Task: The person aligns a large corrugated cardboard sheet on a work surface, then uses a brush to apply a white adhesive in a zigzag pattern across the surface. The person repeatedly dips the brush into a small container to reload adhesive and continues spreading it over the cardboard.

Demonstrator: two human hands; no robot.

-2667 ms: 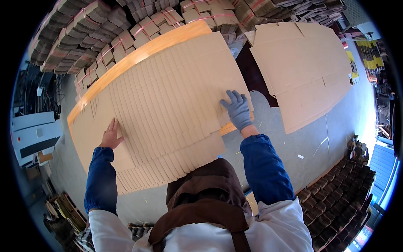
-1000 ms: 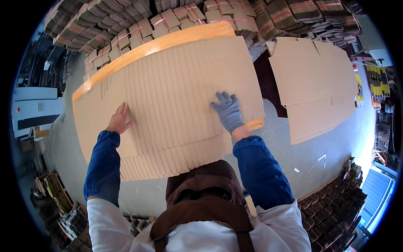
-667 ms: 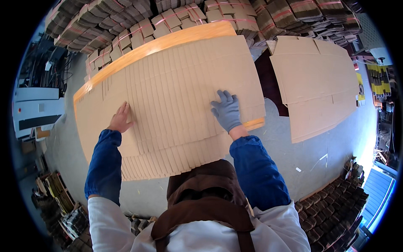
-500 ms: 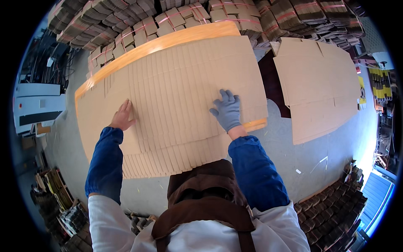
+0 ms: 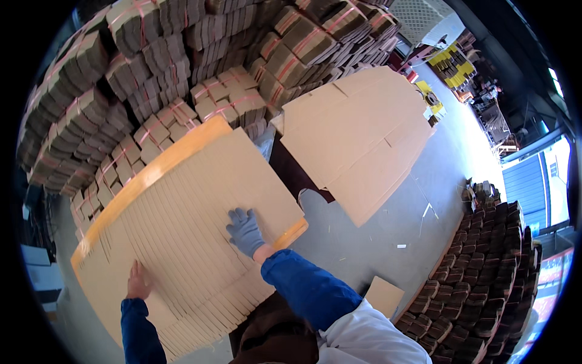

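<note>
Many flat cardboard sheets [image 5: 200, 224] lie fanned out in overlapping rows on a table with an orange wooden edge [image 5: 159, 165]. Bare, my left hand [image 5: 139, 282] rests on the left part of the fan, fingers stretched out. My right hand [image 5: 245, 233], in a grey-blue glove, lies with its fingers spread on the top sheet toward the right end. Neither hand grips anything. Blue sleeve covers [image 5: 309, 285] are on both forearms.
Right of the table, large flat cardboard sheets [image 5: 357, 139] lie on a dark support. Tall strapped cardboard bundles [image 5: 297, 45] stand behind. More dark bundles [image 5: 470, 273] fill the lower right, with a small cardboard piece [image 5: 384, 296] on the grey floor beside them.
My view has swung to the right, so the table sits lower and further left in the picture. Both hands remain on the fanned sheets in nearly the same places.
</note>
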